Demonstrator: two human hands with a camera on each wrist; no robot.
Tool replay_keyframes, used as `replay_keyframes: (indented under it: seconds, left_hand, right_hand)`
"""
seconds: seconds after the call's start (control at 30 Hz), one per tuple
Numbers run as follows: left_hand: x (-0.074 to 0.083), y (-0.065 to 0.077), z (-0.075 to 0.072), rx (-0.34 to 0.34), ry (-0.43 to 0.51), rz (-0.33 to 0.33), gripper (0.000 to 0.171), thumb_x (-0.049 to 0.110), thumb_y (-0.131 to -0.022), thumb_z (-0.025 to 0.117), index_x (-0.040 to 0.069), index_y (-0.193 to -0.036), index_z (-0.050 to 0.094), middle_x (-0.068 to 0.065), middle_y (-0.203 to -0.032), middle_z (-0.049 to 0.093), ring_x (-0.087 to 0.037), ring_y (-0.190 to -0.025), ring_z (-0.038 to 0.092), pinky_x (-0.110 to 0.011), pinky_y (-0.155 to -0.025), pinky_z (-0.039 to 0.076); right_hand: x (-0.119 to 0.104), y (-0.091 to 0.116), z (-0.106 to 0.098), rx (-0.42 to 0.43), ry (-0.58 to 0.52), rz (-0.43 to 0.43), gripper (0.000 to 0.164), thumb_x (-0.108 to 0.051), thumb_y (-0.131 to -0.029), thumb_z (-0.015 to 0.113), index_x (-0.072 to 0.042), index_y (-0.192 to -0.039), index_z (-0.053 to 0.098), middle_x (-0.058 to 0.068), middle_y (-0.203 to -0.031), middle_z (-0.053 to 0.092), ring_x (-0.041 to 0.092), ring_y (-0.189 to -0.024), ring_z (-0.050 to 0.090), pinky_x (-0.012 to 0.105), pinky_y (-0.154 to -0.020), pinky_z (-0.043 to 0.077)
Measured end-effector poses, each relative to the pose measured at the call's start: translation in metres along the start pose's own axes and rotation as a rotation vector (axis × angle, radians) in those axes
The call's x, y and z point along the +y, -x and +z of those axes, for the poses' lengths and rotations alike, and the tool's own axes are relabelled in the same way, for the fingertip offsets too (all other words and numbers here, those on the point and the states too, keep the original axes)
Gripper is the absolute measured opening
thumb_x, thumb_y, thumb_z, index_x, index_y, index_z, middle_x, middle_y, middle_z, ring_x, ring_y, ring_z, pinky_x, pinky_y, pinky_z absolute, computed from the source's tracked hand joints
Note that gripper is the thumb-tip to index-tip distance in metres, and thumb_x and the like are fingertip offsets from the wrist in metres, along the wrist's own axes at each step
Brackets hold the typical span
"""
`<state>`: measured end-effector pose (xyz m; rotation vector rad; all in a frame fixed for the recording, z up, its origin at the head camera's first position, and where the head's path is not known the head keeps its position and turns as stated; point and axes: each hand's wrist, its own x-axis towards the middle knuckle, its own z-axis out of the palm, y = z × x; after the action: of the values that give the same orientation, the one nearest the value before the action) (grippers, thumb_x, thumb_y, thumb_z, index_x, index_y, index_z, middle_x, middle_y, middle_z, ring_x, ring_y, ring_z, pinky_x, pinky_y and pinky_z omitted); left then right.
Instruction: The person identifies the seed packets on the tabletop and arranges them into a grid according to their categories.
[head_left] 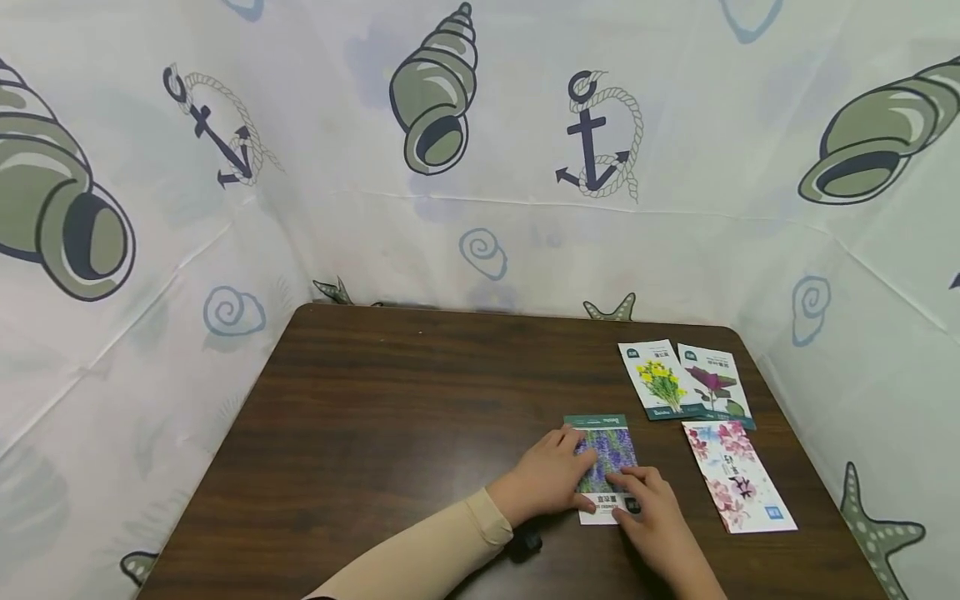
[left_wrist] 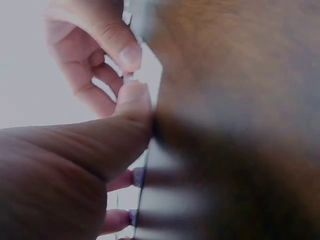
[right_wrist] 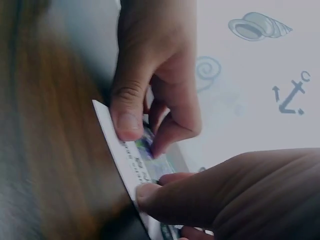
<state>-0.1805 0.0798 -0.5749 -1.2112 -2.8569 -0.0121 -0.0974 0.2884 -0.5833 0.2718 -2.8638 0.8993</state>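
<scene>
My head camera looks forward and down across the table [head_left: 360, 467] — close in, my wrist cameras share the packet [head_left: 615, 443], my left hand [head_left: 546, 475] and right hand [head_left: 657, 517].

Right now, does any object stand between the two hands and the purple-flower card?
Nothing visible stands in the way: the left hand and right hand both touch the purple-flower card directly.
</scene>
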Motion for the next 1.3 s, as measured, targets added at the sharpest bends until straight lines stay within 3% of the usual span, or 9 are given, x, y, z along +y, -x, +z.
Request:
replay_keyframes:
  seconds: [0.13,0.4,0.57,0.77,0.87,0.93,1.1,1.3]
  left_hand:
    - [-0.005,0.005,0.001,0.016,0.039,-0.016,0.061,0.080,-0.085,0.072,0.029,-0.117,0.063,-0.002,-0.146,0.058,-0.020,-0.128,0.059,-0.030,-0.107,0.056]
    - [-0.009,0.012,0.003,0.050,0.076,-0.017,0.059,0.079,-0.086,0.073,0.027,-0.112,0.060,-0.003,-0.144,0.057,-0.020,-0.122,0.058,-0.031,-0.103,0.056]
    - [-0.010,0.013,0.003,0.085,0.062,-0.015,0.061,0.081,-0.085,0.072,0.027,-0.111,0.062,-0.003,-0.139,0.058,-0.018,-0.116,0.058,-0.030,-0.101,0.055]
    - [-0.029,0.012,0.001,0.063,0.157,-0.009,0.058,0.073,-0.082,0.083,0.025,-0.106,0.060,-0.004,-0.138,0.058,-0.019,-0.121,0.060,-0.029,-0.102,0.055]
    - [-0.044,0.014,-0.003,0.015,0.258,-0.017,0.061,0.065,-0.078,0.091,0.025,-0.114,0.062,0.000,-0.134,0.056,-0.018,-0.123,0.058,-0.029,-0.100,0.056]
    - [-0.052,0.016,-0.006,-0.012,0.285,-0.023,0.068,0.063,-0.078,0.093,0.026,-0.128,0.065,0.002,-0.135,0.056,-0.017,-0.125,0.057,-0.030,-0.103,0.056]
    - [-0.065,0.020,-0.009,-0.050,0.302,-0.042,0.095,0.066,-0.085,0.086,0.023,-0.163,0.053,-0.003,-0.154,0.055,-0.020,-0.136,0.057,-0.035,-0.118,0.052]
    - [-0.076,0.023,-0.011,-0.071,0.327,-0.110,0.097,0.063,-0.086,0.087,0.020,-0.165,0.051,-0.010,-0.164,0.050,-0.030,-0.147,0.055,-0.043,-0.125,0.047]
  right_hand:
    - [-0.006,0.001,0.008,0.025,0.009,-0.025,0.049,0.005,-0.083,0.089,-0.009,-0.129,0.079,0.017,-0.136,0.065,0.043,-0.123,0.060,0.062,-0.099,0.052]
    - [-0.015,-0.001,0.009,-0.014,-0.003,-0.015,0.044,0.011,-0.087,0.083,-0.004,-0.128,0.077,0.022,-0.148,0.059,0.052,-0.137,0.055,0.070,-0.107,0.051]
    - [-0.019,-0.004,0.008,-0.052,0.012,-0.003,0.042,0.008,-0.089,0.084,-0.003,-0.129,0.077,0.021,-0.151,0.061,0.048,-0.141,0.059,0.065,-0.111,0.053]
    - [-0.026,-0.015,0.012,-0.073,0.019,0.004,0.043,-0.002,-0.089,0.088,-0.006,-0.131,0.079,0.017,-0.147,0.066,0.043,-0.138,0.062,0.063,-0.114,0.052]
    - [-0.031,-0.022,0.017,-0.105,0.018,0.006,0.044,-0.006,-0.091,0.087,-0.007,-0.134,0.078,0.017,-0.148,0.065,0.041,-0.140,0.061,0.061,-0.116,0.052]
    - [-0.035,-0.026,0.020,-0.123,0.019,0.009,0.045,-0.008,-0.093,0.087,-0.007,-0.136,0.077,0.017,-0.149,0.064,0.042,-0.142,0.060,0.061,-0.118,0.051]
    - [-0.042,-0.037,0.025,-0.142,0.040,-0.003,0.047,-0.011,-0.093,0.087,-0.007,-0.139,0.075,0.018,-0.151,0.063,0.042,-0.144,0.059,0.061,-0.120,0.049]
    - [-0.049,-0.054,0.032,-0.156,0.039,-0.045,0.047,-0.009,-0.092,0.088,-0.007,-0.138,0.076,0.019,-0.148,0.065,0.041,-0.141,0.061,0.060,-0.119,0.051]
